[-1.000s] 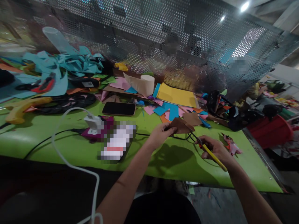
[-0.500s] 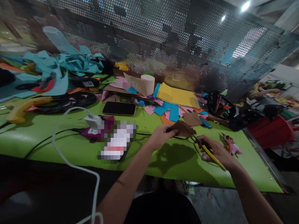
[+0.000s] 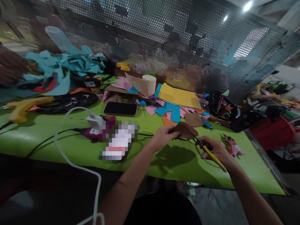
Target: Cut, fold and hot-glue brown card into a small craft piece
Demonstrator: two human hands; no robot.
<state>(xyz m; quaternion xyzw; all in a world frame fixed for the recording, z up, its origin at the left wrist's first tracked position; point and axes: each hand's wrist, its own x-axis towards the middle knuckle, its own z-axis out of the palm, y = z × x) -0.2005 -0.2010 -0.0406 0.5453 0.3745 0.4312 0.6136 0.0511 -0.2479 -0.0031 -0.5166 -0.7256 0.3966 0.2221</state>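
My left hand (image 3: 165,137) pinches the left end of a folded brown piece of paper or thin card (image 3: 186,130) above the green tabletop. Its fingers and thumb are closed on it. My right hand (image 3: 214,150) is wrapped around a yellow-handled plier-like tool (image 3: 214,158) with a red part near the pivot. The dark tip of this tool meets the right edge of the brown piece; whether its jaws are apart is too small to tell. A small pink figure (image 3: 235,148) with a brown top lies just right of my right hand.
A phone (image 3: 120,108), a second blurred-out phone (image 3: 120,142) and a purple power strip (image 3: 99,132) with a white cable lie left. Yellow sheets (image 3: 177,95), paper scraps and a roll (image 3: 149,85) line the back. A yellow glue gun (image 3: 23,107) and another person's hand (image 3: 11,67) are far left.
Another person's hand has come into view at the far left. The brown piece has tilted slightly between my hands; both my grips stay the same.
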